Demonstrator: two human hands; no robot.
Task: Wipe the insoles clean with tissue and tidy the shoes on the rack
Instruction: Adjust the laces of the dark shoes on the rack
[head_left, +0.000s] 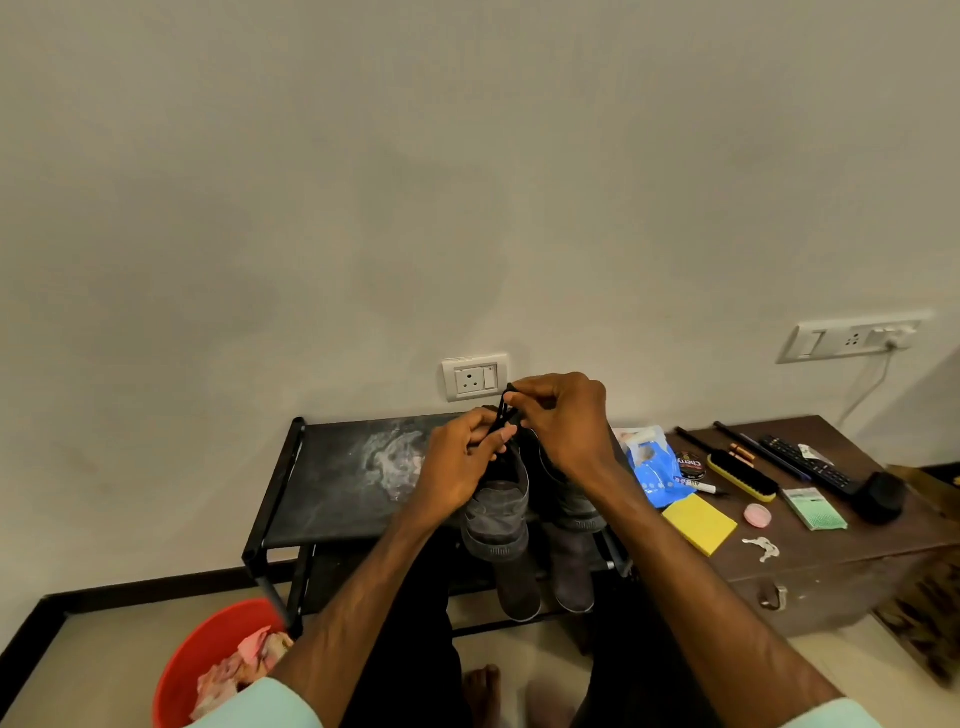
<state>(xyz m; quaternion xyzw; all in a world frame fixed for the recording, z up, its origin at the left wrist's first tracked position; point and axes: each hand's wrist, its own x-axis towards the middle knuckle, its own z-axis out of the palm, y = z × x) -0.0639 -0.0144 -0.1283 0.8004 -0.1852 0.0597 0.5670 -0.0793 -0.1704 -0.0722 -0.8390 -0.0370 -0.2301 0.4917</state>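
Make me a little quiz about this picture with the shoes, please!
1. True or false: the left hand and the right hand both pinch the black shoelace.
2. Pick one: the crumpled tissues lie in A) the red bucket, B) a blue basket, C) a cardboard box.
3. Fill in the gap: the sticky-note pad near the shoe brush is coloured ____.

Key: 1 true; 2 A; 3 yellow.
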